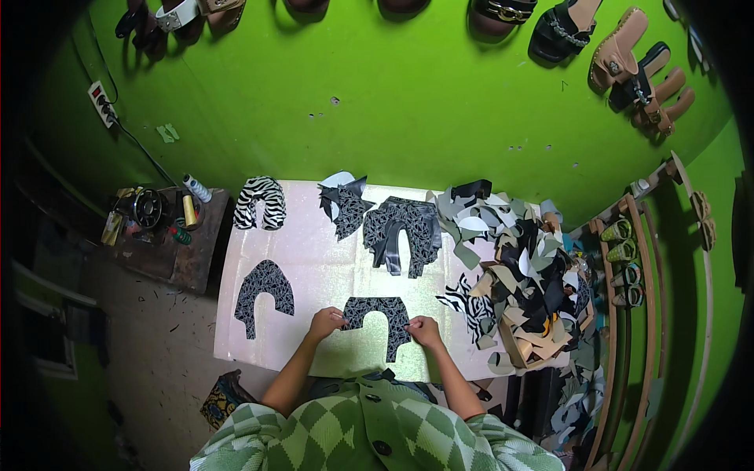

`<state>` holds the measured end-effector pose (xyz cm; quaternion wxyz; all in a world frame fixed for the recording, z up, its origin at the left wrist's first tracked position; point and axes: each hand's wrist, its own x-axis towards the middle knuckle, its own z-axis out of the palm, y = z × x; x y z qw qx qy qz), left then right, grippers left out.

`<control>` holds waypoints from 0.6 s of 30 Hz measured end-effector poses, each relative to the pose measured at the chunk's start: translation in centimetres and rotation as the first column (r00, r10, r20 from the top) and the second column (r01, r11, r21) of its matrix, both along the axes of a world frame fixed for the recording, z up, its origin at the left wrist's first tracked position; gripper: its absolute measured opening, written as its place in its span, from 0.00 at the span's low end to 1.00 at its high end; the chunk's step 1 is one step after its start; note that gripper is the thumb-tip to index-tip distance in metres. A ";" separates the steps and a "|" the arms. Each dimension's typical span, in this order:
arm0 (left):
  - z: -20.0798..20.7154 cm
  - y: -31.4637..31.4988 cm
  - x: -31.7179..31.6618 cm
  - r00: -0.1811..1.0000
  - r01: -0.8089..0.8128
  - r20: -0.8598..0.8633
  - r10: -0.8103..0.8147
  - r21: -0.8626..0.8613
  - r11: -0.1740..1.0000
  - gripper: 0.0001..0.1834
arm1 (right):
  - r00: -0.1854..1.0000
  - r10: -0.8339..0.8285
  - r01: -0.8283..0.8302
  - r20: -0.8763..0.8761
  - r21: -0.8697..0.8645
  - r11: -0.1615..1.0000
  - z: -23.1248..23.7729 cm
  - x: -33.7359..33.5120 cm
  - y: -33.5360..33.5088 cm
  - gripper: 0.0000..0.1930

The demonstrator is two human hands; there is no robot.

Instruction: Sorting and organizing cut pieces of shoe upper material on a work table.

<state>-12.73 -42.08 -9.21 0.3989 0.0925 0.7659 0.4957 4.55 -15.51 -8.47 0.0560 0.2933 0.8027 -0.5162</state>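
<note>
A U-shaped shoe-upper piece [375, 307], black with a pale line pattern, lies at the near middle of the table. My left hand [327, 322] pinches its left end, and my right hand [425, 332] pinches its right edge. One leg of the piece hangs lower on the right side. Another cut piece [265, 289] of the same pattern rests to the left, apart from my hands. Just beyond my hands sits a stack of matching patterned pieces [401, 220], with shiny dark material showing among them.
Zebra-print pieces [260, 202] lie at the table's far left corner, patterned offcuts [343, 206] at the back. A large scrap heap [534, 267] covers the right side. Left stands a sewing machine [147, 207] with thread cones; right, a wooden rack [638, 314] with sandals. More sandals hang on the green wall.
</note>
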 end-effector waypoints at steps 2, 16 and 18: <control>1.4 -0.2 -0.3 0.998 0.006 -0.069 -0.012 -0.095 0.995 0.16 | 0.987 -0.017 -0.019 0.163 0.218 0.976 2.9 -0.7 -1.6 0.16; 4.6 11.4 -14.9 0.771 -0.351 -0.602 0.207 -0.131 0.927 0.14 | 0.995 0.029 -0.049 0.098 0.217 0.975 3.5 -3.6 -1.0 0.16; 4.8 13.0 -16.1 0.730 -0.489 -0.635 0.252 -0.229 0.842 0.13 | 0.987 0.006 -0.041 0.159 0.220 0.975 3.0 -3.7 -0.9 0.16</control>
